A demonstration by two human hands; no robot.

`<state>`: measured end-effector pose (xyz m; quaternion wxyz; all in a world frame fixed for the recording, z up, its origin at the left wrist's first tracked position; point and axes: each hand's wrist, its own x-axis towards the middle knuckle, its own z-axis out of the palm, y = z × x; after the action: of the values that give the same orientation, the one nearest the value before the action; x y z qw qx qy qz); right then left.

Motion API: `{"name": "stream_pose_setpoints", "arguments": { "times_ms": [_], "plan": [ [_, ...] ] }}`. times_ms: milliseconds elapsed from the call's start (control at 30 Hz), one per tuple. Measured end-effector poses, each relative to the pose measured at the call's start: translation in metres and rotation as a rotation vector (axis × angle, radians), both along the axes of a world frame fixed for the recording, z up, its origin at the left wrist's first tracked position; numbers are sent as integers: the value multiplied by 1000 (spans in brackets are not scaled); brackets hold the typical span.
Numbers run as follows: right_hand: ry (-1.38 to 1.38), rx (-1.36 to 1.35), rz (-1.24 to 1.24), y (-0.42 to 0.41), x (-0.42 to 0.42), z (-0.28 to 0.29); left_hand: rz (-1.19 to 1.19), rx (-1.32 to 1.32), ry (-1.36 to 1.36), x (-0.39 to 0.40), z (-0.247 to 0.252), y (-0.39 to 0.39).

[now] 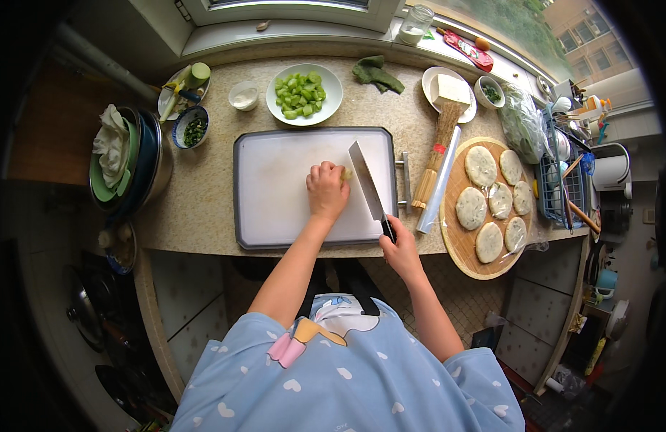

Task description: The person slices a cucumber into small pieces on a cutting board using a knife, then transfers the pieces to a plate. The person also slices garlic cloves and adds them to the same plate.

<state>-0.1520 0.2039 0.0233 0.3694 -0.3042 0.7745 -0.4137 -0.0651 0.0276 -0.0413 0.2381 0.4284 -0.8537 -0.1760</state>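
A white cutting board with a dark rim [279, 189] lies on the speckled counter. My left hand [328, 191] rests on it, fingers curled over a small pale yellowish food piece [346, 174], perhaps ginger; most of the piece is hidden. In my right hand [401, 245] is the black handle of a kitchen knife [367, 181], its blade over the board's right part, just right of the food piece. Beyond the board stands a white plate of chopped green vegetable [301, 94], with a small bowl of white powder [243, 97] to its left.
Flat dough rounds [472, 208] lie on a round wooden board [451, 229] at right. Between the boards are a straw brush [435, 162] and a plastic-wrap roll [441, 181]. Tofu [450, 90] sits on a plate behind. Stacked basins [162, 162] and a bowl of chopped greens [194, 131] stand left.
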Motion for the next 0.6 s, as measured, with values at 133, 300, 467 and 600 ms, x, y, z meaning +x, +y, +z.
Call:
{"name": "stream_pose_setpoints", "arguments": {
  "times_ms": [133,300,467,600],
  "plan": [
    [-167,78,-72,0,0,16,-78,30,44,5,6,-8],
    [-77,-16,-41,2,-1,-7,-112,35,59,-7,5,-17],
    [-115,13,-40,-1,0,-3,-429,193,76,-2,1,-55],
    [-97,-35,-47,1,1,-8,-652,294,65,20,14,-60]
  ]
}}
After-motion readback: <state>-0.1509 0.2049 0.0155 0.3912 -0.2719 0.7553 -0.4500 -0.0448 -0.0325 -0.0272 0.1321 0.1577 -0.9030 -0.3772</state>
